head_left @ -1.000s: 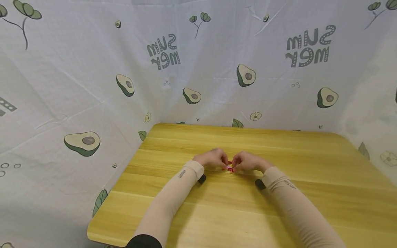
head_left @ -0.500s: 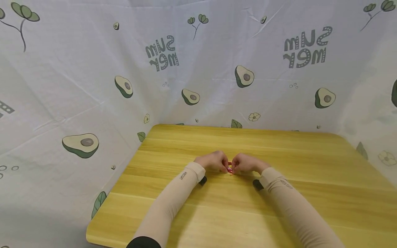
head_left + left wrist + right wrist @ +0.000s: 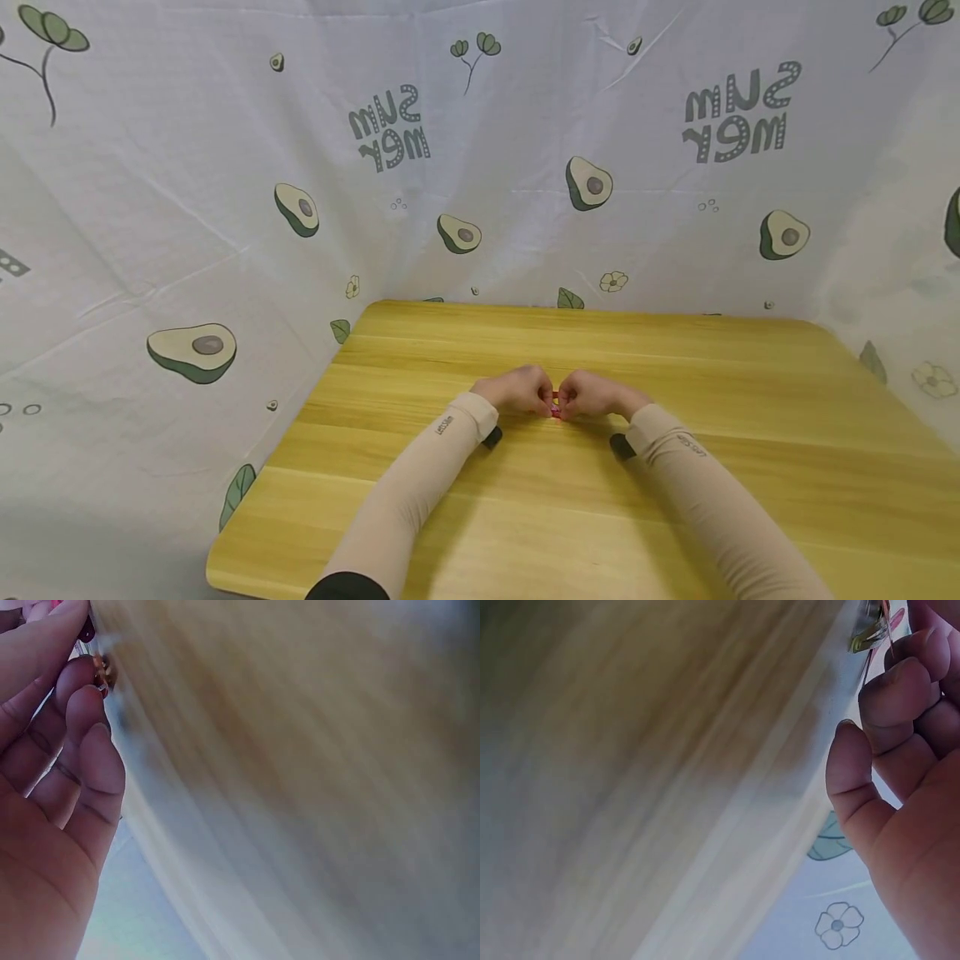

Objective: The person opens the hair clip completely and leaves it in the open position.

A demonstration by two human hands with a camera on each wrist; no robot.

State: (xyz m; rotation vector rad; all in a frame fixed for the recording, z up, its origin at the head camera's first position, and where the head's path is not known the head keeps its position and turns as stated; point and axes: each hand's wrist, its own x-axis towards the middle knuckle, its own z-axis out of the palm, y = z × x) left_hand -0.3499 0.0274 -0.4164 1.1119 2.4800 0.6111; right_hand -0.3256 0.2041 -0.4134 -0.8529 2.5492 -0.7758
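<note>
Between my two hands, at the middle of the table, is a small red and pink band-like thing [image 3: 556,412]; its exact kind is too small and covered to tell. My left hand [image 3: 521,391] pinches its left side with thumb and fingers. From the other side my right hand [image 3: 596,394] pinches it too, the fingertips of both hands close together. In the left wrist view a shiny gold-coloured part [image 3: 102,673] shows beyond the fingertips. The right wrist view has a gold-coloured metal piece [image 3: 870,636] with thin red strips beside the curled fingers. Most of the thing is hidden by the fingers.
A light wooden table [image 3: 517,517] with rounded corners lies under both hands. White cloth [image 3: 517,167] printed with avocados, leaves and lettering hangs behind it and at its sides. Beige sleeves [image 3: 420,467] cover both forearms, and dark wrist cameras sit under the cuffs.
Both hands stay at nearly the same spot, their fingertips shifting slightly around the red thing. A little yellow now shows in the gap between them. The head view has drifted slightly.
</note>
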